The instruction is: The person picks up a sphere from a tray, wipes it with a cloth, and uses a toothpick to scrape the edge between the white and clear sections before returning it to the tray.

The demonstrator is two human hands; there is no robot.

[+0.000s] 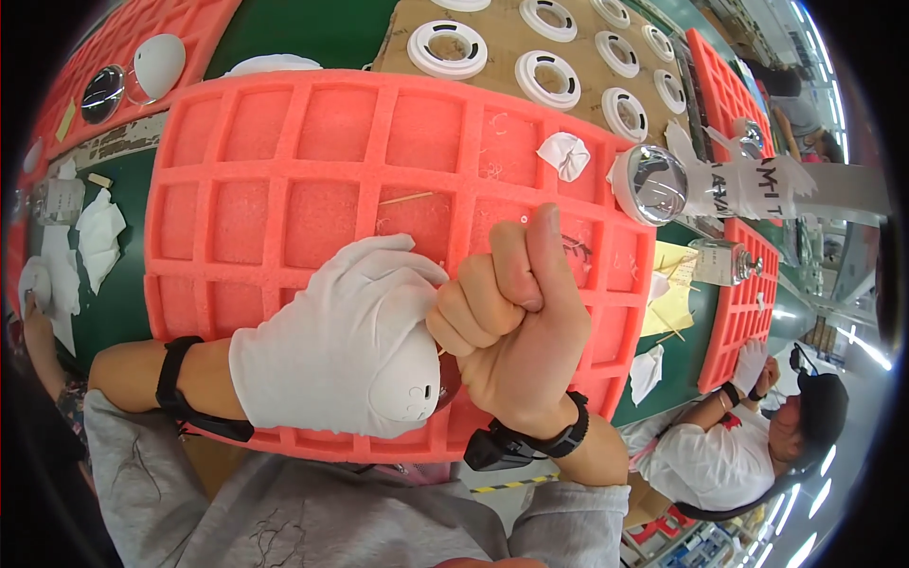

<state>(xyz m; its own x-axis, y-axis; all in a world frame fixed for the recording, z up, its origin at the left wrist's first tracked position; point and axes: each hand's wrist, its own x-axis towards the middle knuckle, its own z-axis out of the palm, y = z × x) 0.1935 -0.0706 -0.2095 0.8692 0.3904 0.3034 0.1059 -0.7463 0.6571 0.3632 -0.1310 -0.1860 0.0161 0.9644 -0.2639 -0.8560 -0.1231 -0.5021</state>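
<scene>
My left hand (327,346), in a white glove, is wrapped round a rounded white dome camera housing (405,386) with a small dark slot in its side. A shiny, see-through curved part shows at the housing's right edge. My bare right hand (511,327) is closed in a fist against the housing, thumb pointing up. A tiny pale tip shows below its curled fingers; what the fist holds is mostly hidden. Both hands are above a pink foam tray (256,175) with square compartments. A thin wooden stick (405,199) and a crumpled white cloth (564,155) lie in it.
White rings (447,49) lie on cardboard at the back. A clear dome (655,185) is at a taped arm on the right. Beyond are yellow paper (668,289) with sticks, a glass bottle (724,262) and a seated co-worker (724,450). Another bottle (59,202) stands left.
</scene>
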